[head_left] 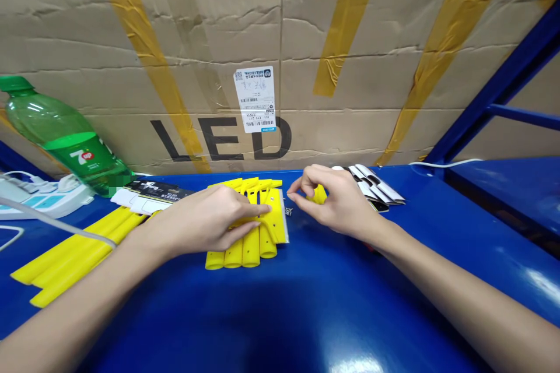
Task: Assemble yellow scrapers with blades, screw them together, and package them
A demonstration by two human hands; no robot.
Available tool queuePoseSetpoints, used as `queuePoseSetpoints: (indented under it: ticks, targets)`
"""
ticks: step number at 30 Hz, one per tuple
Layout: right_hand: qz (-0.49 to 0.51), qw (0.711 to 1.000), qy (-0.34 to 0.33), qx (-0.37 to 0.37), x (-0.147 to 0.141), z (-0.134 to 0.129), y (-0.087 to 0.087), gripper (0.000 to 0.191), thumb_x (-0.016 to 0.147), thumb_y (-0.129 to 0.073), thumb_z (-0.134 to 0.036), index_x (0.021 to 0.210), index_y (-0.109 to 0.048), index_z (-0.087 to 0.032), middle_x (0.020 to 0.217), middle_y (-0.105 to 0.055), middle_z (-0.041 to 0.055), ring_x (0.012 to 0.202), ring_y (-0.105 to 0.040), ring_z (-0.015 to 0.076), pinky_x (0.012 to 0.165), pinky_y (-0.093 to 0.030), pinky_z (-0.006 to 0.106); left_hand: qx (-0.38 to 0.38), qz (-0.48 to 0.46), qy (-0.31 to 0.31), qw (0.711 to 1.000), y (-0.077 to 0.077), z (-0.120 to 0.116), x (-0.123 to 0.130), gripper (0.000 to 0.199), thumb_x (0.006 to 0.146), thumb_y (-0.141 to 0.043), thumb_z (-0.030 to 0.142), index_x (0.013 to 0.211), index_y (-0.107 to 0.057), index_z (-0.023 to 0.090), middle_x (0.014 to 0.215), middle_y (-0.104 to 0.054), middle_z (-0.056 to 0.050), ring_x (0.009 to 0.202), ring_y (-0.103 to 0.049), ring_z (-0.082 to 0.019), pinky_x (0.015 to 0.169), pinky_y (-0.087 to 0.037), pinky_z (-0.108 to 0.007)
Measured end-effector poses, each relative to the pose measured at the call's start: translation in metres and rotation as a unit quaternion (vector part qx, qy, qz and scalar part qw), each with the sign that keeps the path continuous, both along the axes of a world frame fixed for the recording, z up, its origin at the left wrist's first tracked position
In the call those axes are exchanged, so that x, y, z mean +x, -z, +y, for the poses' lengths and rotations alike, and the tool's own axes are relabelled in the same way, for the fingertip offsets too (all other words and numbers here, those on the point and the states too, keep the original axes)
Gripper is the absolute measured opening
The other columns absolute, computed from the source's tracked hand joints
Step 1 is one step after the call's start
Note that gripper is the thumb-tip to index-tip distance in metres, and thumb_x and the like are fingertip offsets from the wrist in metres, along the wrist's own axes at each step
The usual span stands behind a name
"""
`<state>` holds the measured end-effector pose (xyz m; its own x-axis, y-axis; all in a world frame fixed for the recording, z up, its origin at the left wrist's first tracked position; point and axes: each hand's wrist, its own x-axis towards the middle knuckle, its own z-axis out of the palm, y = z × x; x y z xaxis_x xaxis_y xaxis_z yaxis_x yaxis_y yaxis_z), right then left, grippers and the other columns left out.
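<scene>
My left hand (207, 218) rests over a row of several yellow scraper handles (251, 247) lying side by side. Its index finger lies on the flat head of the rightmost yellow scraper (276, 221), with the thumb below, holding it. A pale thin blade edge (286, 227) shows along that head's right side. Just right of it is a small cluster of screws (289, 211) on the blue table. My right hand (339, 201) hovers beside them, thumb and index finger pinched together; anything between the tips is too small to make out. A yellow piece (319, 194) shows behind its fingers.
Yellow tubes (79, 245) and black-and-white packaging (153, 191) lie at left, near a green bottle (74, 140) and a power strip (56, 198). Folded cards (376, 183) lie behind my right hand. A taped carton (306, 128) stands along the back; a blue frame post (490, 87) rises right.
</scene>
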<state>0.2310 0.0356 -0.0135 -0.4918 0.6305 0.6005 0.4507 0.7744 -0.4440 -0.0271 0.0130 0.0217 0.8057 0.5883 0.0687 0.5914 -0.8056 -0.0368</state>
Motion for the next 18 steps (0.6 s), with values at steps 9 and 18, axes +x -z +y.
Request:
queuePoseSetpoints:
  ticks: [9,18]
  targets:
    - [-0.045,0.987,-0.094,0.118,0.002,-0.020,0.011,0.021,0.095,-0.056,-0.009,0.076,-0.057,-0.017,0.076,-0.066,0.0060,0.076,-0.058,0.0179,0.069,-0.042,0.031,0.003,-0.059,0.025,0.998,0.003,-0.004,0.014,0.036,0.101,-0.049,0.029,0.127,-0.073,0.018,0.080,-0.078,-0.006,0.062,-0.069,-0.021,0.056,-0.043,-0.032]
    - [-0.190,0.943,-0.101,0.254,0.008,-0.029,0.006,0.018,0.093,-0.053,-0.007,0.083,-0.066,-0.014,0.087,-0.074,0.0091,0.083,-0.059,0.0230,0.072,-0.043,0.037,-0.008,-0.055,-0.014,0.998,0.006,0.001,0.013,0.038,0.101,-0.050,0.031,0.129,-0.072,0.017,0.087,-0.080,-0.009,0.067,-0.071,-0.022,0.061,-0.047,-0.033]
